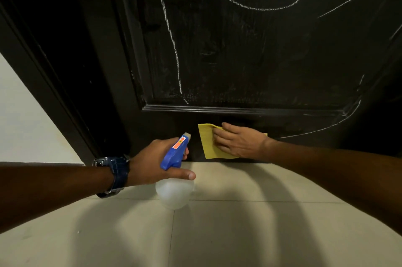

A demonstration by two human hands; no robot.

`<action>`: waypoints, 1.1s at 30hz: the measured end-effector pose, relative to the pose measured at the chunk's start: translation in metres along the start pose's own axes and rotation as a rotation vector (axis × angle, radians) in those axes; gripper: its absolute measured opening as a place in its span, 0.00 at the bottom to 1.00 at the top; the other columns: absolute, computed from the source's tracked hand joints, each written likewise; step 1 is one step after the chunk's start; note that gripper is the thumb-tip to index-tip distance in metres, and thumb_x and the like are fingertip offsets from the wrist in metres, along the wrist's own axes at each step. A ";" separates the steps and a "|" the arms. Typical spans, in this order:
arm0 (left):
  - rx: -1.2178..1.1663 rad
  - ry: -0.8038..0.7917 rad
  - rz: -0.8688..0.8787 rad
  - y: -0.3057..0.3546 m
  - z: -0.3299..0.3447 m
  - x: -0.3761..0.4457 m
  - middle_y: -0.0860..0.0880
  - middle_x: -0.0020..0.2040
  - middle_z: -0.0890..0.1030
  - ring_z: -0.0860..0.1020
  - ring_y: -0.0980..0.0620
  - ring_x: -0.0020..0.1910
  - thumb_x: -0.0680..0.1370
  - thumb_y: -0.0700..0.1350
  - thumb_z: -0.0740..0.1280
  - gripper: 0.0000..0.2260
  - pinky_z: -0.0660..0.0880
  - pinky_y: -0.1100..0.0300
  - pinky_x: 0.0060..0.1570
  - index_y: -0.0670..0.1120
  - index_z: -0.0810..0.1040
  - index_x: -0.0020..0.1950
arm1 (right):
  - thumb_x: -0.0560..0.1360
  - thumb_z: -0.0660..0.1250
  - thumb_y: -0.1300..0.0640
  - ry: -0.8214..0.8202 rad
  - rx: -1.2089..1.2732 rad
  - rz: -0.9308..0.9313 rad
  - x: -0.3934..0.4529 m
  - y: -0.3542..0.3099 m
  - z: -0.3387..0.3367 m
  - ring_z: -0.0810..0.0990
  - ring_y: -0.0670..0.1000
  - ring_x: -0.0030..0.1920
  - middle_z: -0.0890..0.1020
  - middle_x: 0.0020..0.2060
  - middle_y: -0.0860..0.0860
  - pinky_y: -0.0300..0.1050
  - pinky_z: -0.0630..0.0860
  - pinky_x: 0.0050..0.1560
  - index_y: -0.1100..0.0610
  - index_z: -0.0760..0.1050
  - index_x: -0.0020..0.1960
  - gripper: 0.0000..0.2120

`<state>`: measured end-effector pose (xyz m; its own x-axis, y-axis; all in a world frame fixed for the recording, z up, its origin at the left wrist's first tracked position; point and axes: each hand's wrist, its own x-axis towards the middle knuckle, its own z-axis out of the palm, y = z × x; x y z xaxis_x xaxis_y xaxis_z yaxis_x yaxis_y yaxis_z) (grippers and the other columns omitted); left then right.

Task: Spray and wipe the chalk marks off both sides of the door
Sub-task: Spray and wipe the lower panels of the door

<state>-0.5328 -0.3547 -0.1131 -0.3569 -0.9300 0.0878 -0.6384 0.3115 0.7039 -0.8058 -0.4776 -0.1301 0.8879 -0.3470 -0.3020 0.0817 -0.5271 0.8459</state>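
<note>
A dark, almost black panelled wooden door [250, 49] fills the upper view, its recessed panel crossed by white looping chalk marks [171, 34]. Against the door's bottom rail, just below the panel moulding, the right hand [239, 141] lies flat with straight fingers pressing a yellow ribbed rectangular cleaning cloth [207, 142] to the wood. Left of the cloth and a little off the door, the left hand [156, 158] grips the neck of a translucent white plastic spray bottle with a blue trigger head [174, 168], nozzle towards the door; an orange label on the trigger head is too small to read. A dark blue wristwatch [116, 174] sits on the left wrist. Beneath the door lies a pale beige tiled floor [217, 234]; left of the door frame, a white wall [19, 114].
</note>
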 end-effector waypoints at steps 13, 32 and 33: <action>0.013 0.002 -0.029 -0.008 0.002 0.002 0.58 0.49 0.81 0.81 0.60 0.49 0.65 0.67 0.76 0.25 0.81 0.63 0.47 0.55 0.76 0.55 | 0.83 0.57 0.58 -0.274 0.154 0.167 -0.050 -0.033 -0.002 0.40 0.66 0.79 0.43 0.80 0.65 0.69 0.42 0.75 0.63 0.48 0.80 0.30; -0.064 0.044 -0.006 0.007 -0.002 0.006 0.56 0.49 0.82 0.82 0.58 0.49 0.65 0.63 0.79 0.26 0.80 0.62 0.48 0.52 0.78 0.56 | 0.75 0.63 0.57 -0.250 1.525 1.190 0.020 -0.015 -0.037 0.74 0.60 0.59 0.78 0.48 0.50 0.48 0.65 0.49 0.47 0.73 0.48 0.05; -0.062 0.044 -0.009 0.006 -0.003 0.005 0.56 0.49 0.82 0.82 0.59 0.49 0.65 0.64 0.79 0.26 0.81 0.62 0.48 0.52 0.78 0.56 | 0.75 0.63 0.57 -0.228 1.538 1.256 0.020 -0.020 -0.035 0.73 0.60 0.60 0.78 0.47 0.50 0.48 0.65 0.51 0.47 0.74 0.46 0.05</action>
<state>-0.5366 -0.3580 -0.1061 -0.3206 -0.9407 0.1111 -0.5970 0.2917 0.7473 -0.7734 -0.4468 -0.1382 0.0555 -0.9939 -0.0957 -0.9213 -0.0140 -0.3886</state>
